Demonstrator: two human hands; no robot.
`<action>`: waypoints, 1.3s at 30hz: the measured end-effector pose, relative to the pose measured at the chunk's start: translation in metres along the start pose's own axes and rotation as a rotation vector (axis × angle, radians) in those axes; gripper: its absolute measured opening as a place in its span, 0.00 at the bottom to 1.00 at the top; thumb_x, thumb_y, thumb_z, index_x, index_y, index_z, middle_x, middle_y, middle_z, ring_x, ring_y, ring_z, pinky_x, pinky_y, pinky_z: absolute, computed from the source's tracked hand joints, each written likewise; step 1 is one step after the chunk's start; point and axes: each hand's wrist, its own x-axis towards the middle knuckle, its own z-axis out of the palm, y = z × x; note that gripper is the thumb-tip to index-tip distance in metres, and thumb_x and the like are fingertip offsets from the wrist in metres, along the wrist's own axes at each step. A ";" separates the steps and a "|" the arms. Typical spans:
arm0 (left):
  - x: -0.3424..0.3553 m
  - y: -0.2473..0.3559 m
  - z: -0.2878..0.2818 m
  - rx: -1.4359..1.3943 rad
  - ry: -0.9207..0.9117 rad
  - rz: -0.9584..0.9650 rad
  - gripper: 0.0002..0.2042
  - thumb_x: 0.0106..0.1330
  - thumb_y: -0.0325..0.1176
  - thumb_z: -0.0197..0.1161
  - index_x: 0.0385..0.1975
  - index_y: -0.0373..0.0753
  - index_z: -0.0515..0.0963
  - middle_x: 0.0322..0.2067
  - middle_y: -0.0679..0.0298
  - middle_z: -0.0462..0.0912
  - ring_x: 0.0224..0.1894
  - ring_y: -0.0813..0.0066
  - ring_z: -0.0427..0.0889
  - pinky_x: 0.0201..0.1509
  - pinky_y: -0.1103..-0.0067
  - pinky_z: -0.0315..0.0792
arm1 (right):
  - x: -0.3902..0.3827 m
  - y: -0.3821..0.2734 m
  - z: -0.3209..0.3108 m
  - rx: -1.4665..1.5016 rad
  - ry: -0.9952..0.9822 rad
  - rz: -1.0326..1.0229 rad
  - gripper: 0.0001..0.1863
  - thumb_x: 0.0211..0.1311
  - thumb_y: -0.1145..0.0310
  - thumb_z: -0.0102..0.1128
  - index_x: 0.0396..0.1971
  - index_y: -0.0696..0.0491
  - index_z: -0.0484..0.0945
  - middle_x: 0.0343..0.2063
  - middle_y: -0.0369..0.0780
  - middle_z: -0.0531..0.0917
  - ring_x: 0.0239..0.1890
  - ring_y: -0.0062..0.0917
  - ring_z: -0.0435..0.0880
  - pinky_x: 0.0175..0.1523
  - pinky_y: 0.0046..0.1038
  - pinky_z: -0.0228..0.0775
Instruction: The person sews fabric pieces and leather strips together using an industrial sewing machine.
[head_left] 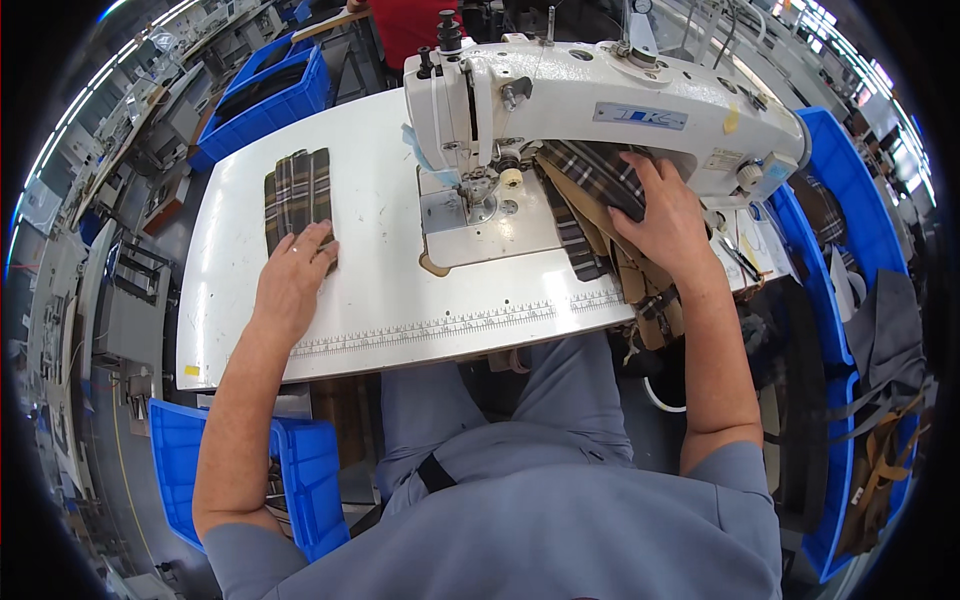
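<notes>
While the left hand [292,272] lies flat with fingers spread on the near end of the plaid strip stack [297,192], its grip is apart, pressing rather than pinching. That stack sits at ten o'clock on the white desk [380,290], long axis running twelve to six, straight out from the fingertips. At two o'clock the right hand [668,212] rests with fingers curled over the plaid-and-tan bundle [600,215] under the sewing machine [600,105] arm, grip closed on the cloth.
</notes>
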 end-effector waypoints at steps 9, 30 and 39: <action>0.028 0.103 -0.014 -0.737 0.220 0.066 0.27 0.69 0.33 0.67 0.69 0.41 0.74 0.69 0.58 0.76 0.69 0.59 0.77 0.75 0.55 0.65 | -0.080 -0.099 -0.007 0.944 -0.319 0.240 0.20 0.72 0.72 0.62 0.61 0.52 0.76 0.40 0.38 0.86 0.33 0.14 0.80 0.36 0.20 0.73; 0.085 0.099 0.031 -0.688 0.043 0.014 0.44 0.57 0.58 0.77 0.66 0.30 0.74 0.71 0.52 0.72 0.70 0.51 0.74 0.74 0.64 0.71 | 0.008 -0.088 0.103 0.330 -0.170 -0.481 0.22 0.60 0.54 0.73 0.49 0.53 0.88 0.49 0.36 0.88 0.52 0.30 0.82 0.56 0.36 0.75; 0.093 0.088 0.039 -0.701 0.065 0.052 0.44 0.56 0.54 0.79 0.67 0.30 0.74 0.72 0.54 0.72 0.70 0.51 0.74 0.73 0.63 0.72 | 0.013 -0.090 0.106 0.290 -0.164 -0.434 0.26 0.62 0.51 0.70 0.53 0.54 0.86 0.52 0.36 0.87 0.52 0.33 0.80 0.55 0.38 0.72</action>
